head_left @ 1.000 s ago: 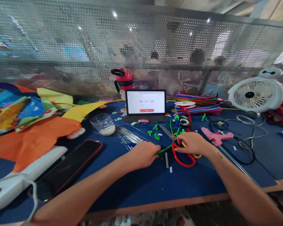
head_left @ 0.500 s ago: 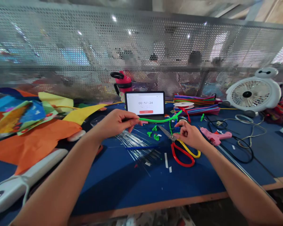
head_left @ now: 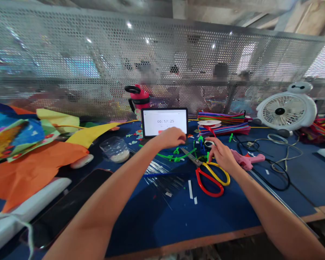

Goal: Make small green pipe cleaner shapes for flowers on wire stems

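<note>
My left hand (head_left: 173, 137) is in front of the tablet, over the small green pieces on the table. Its fingers point down to the right, and their tips are partly hidden. A long green pipe cleaner (head_left: 166, 156) lies beneath it. Farther right, my right hand (head_left: 221, 154) has its fingers closed at a short green pipe cleaner piece (head_left: 208, 156). Scissors (head_left: 209, 180) with one red and one yellow handle lie just below that hand, blades pointing up-left. Several twisted green pieces (head_left: 176, 151) lie between the hands.
Thin clear sticks (head_left: 162, 177) spread over the blue table. Behind stand a tablet (head_left: 165, 118) with a timer and a pink bottle (head_left: 139, 96). Pipe cleaner bundles (head_left: 227, 129), a pink glue gun (head_left: 247, 160) and a white fan (head_left: 285, 110) are right; orange felt (head_left: 35, 162) and a plastic cup (head_left: 115, 148) are left.
My left hand has let go of the long green pipe cleaner, which now lies on the table, and has moved right. My right hand has shifted slightly right.
</note>
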Motion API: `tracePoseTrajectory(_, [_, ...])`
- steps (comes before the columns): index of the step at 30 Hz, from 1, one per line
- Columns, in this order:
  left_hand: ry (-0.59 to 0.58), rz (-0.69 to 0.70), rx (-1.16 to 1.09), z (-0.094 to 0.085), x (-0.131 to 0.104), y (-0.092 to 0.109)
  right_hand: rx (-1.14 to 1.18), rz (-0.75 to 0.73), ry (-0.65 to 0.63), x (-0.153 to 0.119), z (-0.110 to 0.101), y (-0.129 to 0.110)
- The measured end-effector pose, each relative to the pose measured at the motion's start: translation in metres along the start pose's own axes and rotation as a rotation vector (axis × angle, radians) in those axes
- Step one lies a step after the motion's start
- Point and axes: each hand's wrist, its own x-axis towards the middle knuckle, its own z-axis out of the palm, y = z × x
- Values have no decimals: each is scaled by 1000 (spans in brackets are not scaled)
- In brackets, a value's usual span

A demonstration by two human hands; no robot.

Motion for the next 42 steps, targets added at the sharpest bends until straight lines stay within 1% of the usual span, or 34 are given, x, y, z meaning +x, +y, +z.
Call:
tracePoseTrajectory(2, [13, -40, -5, 14, 30, 14, 63, 17, 66, 1, -1, 0])
tracePoseTrajectory(4, [-9, -133, 0, 28, 59, 23, 75, 38, 105, 2, -1, 2])
tracePoseTrajectory(6, [-85, -218, -8, 40, 84, 25, 54, 47, 115, 3, -2, 4])
tracePoseTrajectory(8, [-162, -274, -33, 49, 102, 24, 31, 47, 116, 3, -3, 6])
tracePoseTrajectory(11, [-279, -323, -103, 55, 118, 22, 27, 39, 130, 2, -5, 5])
tracePoseTrajectory(13, [-317, -350, -159, 58, 122, 21, 26, 35, 145, 2, -7, 3])
tracePoseTrajectory(15, [-295, -374, -214, 60, 122, 19, 21, 32, 150, 1, -7, 1])
tracePoseTrajectory(17, [-208, -393, -267, 59, 119, 17, 17, 26, 146, 1, -7, -1])
tracePoseTrajectory(19, [-57, -398, -324, 53, 115, 14, 15, 18, 147, 1, -7, -2])
tracePoseTrajectory(23, [358, -360, -487, 25, 99, 8, 38, 15, 171, 1, -7, 0])
tracePoseTrajectory(25, [536, -315, -596, 12, 83, 10, 82, 27, 171, 1, -6, 2])
tracePoseTrajectory(26, [603, -290, -651, 8, 72, 14, 113, 34, 162, 2, -5, 2])
tracePoseTrajectory(28, [688, -238, -744, 6, 46, 24, 177, 40, 135, 2, -1, 2])
tracePoseTrajectory(30, [733, -186, -842, 12, 16, 37, 249, 40, 97, 1, 4, -1])
tracePoseTrajectory(31, [722, -120, -1031, 16, 1, 44, 293, 45, 63, 0, 6, -4])
tracePoseTrajectory(32, [674, -79, -1194, 21, -14, 51, 343, 55, 14, -1, 7, -7])
tracePoseTrajectory(33, [618, -75, -1311, 26, -27, 57, 392, 62, -52, -2, 9, -11])
tracePoseTrajectory(35, [562, -90, -1445, 34, -48, 66, 465, 57, -216, -6, 10, -20])
tracePoseTrajectory(37, [516, -113, -1525, 39, -61, 71, 495, 24, -355, -10, 10, -27])
tracePoseTrajectory(38, [495, -120, -1554, 41, -65, 73, 506, 12, -403, -12, 10, -30])
tracePoseTrajectory(40, [447, -125, -1594, 44, -72, 73, 569, 30, -433, -16, 11, -34])
tracePoseTrajectory(42, [409, -120, -1597, 48, -76, 73, 685, 94, -406, -17, 13, -35])
